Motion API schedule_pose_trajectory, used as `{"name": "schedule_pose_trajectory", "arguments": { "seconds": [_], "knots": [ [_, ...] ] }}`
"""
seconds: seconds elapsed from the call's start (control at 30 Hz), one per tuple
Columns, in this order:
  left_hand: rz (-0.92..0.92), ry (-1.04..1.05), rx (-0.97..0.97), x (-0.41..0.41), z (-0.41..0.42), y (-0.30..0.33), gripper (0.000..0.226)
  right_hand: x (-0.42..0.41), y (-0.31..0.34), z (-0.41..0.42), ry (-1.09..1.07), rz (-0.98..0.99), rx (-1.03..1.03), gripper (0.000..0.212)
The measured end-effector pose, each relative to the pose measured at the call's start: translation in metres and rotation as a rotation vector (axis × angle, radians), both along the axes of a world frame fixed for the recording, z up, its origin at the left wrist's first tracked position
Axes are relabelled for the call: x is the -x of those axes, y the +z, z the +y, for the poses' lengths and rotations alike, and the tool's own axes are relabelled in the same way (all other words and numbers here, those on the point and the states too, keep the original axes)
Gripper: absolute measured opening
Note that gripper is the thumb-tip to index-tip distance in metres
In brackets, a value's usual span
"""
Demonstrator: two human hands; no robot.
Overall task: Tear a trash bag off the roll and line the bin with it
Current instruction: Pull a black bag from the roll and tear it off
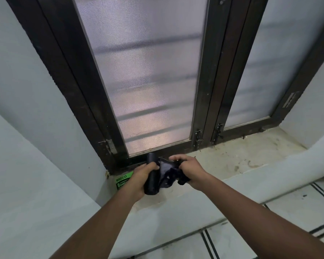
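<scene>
A black roll of trash bags [152, 176] stands nearly upright in my left hand [141, 176], whose fingers wrap around its middle. A loose, crumpled black trash bag [167, 173] stretches from the roll to my right hand [188, 170], which is closed on its free end. Both hands hover just above the stone window sill [232, 157], close to the window frame. Whether the bag is still joined to the roll is hidden by the folds. No bin is in view.
A green garbage-bag packet [123, 181] lies on the sill under my left wrist. Behind it stands a dark-framed window with frosted panes [148, 81]. White walls flank the recess, and tiled floor [269, 230] shows at the lower right.
</scene>
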State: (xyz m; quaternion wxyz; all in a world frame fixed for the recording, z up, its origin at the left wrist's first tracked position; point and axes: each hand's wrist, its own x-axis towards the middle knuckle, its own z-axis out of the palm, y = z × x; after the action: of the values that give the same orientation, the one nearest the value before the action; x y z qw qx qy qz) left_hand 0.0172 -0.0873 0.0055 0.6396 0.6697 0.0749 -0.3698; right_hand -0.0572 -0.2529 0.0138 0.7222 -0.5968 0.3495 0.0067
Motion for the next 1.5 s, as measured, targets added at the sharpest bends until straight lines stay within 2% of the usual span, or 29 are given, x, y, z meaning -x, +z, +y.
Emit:
{"name": "schedule_pose_trajectory", "arguments": {
  "seconds": [0.13, 0.23, 0.3, 0.33, 0.4, 0.47, 0.57, 0.63, 0.7, 0.77, 0.8, 0.83, 0.9, 0.97, 1.03, 1.1, 1.17, 1.3, 1.37, 1.5],
  "knots": [
    [0.017, 0.021, 0.008, -0.003, 0.002, -0.001, 0.046, 0.003, -0.002, -0.006, -0.007, 0.084, 0.068, 0.014],
    [0.017, -0.030, 0.034, -0.002, 0.002, 0.002, 0.043, 0.006, -0.004, -0.009, 0.046, 0.058, 0.160, 0.042],
    [0.044, -0.052, 0.044, -0.001, -0.001, 0.002, 0.050, 0.007, -0.006, -0.007, 0.065, 0.044, 0.213, 0.058],
    [0.066, -0.048, 0.052, 0.001, -0.002, 0.003, 0.057, 0.006, -0.007, -0.006, 0.071, 0.047, 0.240, 0.057],
    [0.101, -0.037, 0.075, 0.000, -0.003, 0.001, 0.069, 0.005, -0.010, -0.007, 0.088, 0.056, 0.323, 0.034],
    [0.082, -0.036, 0.086, 0.000, -0.002, 0.000, 0.071, 0.005, -0.009, -0.010, 0.099, 0.021, 0.284, 0.018],
    [-0.003, -0.081, 0.054, 0.001, -0.001, -0.002, 0.075, 0.005, -0.007, -0.011, 0.130, -0.027, 0.199, 0.016],
    [-0.030, -0.086, 0.032, 0.003, -0.002, -0.003, 0.060, 0.005, -0.004, -0.009, 0.131, -0.024, 0.211, 0.017],
    [0.014, -0.043, 0.039, 0.005, -0.002, -0.003, 0.052, 0.006, 0.000, -0.007, 0.136, -0.044, 0.187, 0.029],
    [0.078, -0.025, 0.093, 0.005, -0.001, -0.003, 0.057, 0.006, 0.001, -0.008, 0.146, -0.070, 0.189, 0.046],
    [0.098, -0.024, 0.117, 0.005, -0.001, -0.002, 0.058, 0.005, 0.000, -0.009, 0.144, -0.071, 0.190, 0.048],
    [0.102, -0.025, 0.128, 0.005, 0.000, -0.002, 0.061, 0.005, 0.000, -0.009, 0.135, -0.062, 0.189, 0.042],
    [0.098, -0.056, 0.133, 0.005, 0.002, -0.003, 0.071, 0.008, 0.003, -0.009, 0.135, -0.035, 0.199, 0.016],
    [0.098, -0.101, 0.153, 0.007, 0.002, -0.001, 0.072, 0.009, 0.003, -0.009, 0.165, -0.029, 0.258, 0.030],
    [0.104, -0.121, 0.173, 0.008, 0.001, 0.000, 0.065, 0.011, 0.003, -0.004, 0.166, -0.036, 0.329, 0.034],
    [0.093, -0.113, 0.177, 0.010, -0.001, 0.002, 0.054, 0.011, 0.002, 0.000, 0.154, -0.029, 0.401, 0.033],
    [0.060, -0.098, 0.182, 0.011, -0.003, 0.003, 0.045, 0.010, 0.003, 0.002, 0.143, -0.031, 0.417, 0.022],
    [0.031, -0.103, 0.211, 0.021, -0.007, 0.011, 0.035, 0.011, 0.004, 0.005, 0.044, -0.021, 0.346, 0.002],
    [0.031, -0.107, 0.233, 0.026, -0.009, 0.010, 0.040, 0.009, 0.006, 0.003, 0.016, 0.015, 0.270, 0.010],
    [0.024, -0.071, 0.316, 0.029, -0.008, 0.000, 0.051, 0.009, 0.014, 0.000, 0.056, 0.092, 0.011, 0.014]
  ]
}}
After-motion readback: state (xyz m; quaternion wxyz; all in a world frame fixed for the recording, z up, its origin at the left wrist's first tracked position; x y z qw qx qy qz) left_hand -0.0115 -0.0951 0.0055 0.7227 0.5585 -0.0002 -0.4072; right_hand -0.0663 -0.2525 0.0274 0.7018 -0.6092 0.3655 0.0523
